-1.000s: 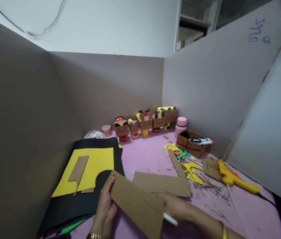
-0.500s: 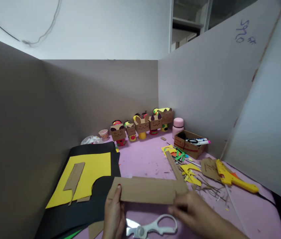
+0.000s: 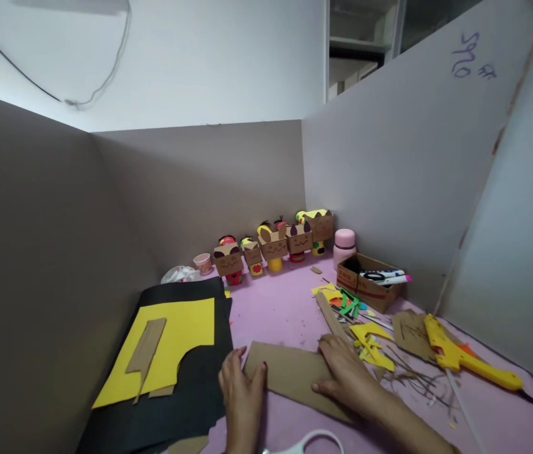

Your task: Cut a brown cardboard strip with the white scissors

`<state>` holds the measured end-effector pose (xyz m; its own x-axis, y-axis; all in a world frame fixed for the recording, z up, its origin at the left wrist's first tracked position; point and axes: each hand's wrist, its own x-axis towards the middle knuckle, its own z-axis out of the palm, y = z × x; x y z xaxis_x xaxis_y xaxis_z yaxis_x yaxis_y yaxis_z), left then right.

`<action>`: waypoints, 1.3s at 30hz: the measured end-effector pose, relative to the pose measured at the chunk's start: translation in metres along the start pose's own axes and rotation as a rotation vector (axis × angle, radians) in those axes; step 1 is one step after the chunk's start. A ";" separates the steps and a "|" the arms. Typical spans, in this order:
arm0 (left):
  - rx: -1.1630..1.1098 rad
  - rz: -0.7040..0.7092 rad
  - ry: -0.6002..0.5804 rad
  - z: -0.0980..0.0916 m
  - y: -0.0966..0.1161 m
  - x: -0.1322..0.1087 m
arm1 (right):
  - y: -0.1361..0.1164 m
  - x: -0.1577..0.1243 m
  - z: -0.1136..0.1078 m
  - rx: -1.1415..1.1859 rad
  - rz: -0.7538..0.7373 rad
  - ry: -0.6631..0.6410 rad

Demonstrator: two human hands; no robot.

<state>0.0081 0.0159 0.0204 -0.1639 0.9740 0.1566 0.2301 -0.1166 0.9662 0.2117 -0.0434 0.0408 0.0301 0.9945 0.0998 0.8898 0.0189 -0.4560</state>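
Observation:
A flat, rectangular piece of brown cardboard (image 3: 290, 373) lies tilted low over the pink tabletop, its right end nearer to me. My left hand (image 3: 242, 394) grips its left end, thumb on top and fingers at the far left edge. Over the right part is my right hand (image 3: 349, 381), thumb on the upper face and fingers curled across the far edge. Just below the cardboard, a pair of white-handled scissors (image 3: 316, 435) is partly cut off by the bottom of the view.
Black sheets (image 3: 200, 372) and yellow paper (image 3: 191, 321) lie left. On the right are paper scraps (image 3: 373, 347), a yellow glue gun (image 3: 469, 362), a cardboard box (image 3: 368, 290) of pens and a pink bottle (image 3: 344, 249). Several cardboard-faced figures (image 3: 273, 246) stand at the back.
The cardboard has turned, its right end swinging toward me. My right hand has moved from its right corner onto its top and far edge. The view has shifted slightly, and the scissors show less.

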 end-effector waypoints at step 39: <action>-0.563 -0.164 -0.267 0.008 0.009 -0.019 | -0.038 0.009 -0.003 1.003 -0.188 -0.149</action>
<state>0.0211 -0.0018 0.0248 0.1070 0.9942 0.0113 -0.3279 0.0245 0.9444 0.1797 -0.0357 0.0622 -0.1879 0.9680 0.1662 0.0826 0.1842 -0.9794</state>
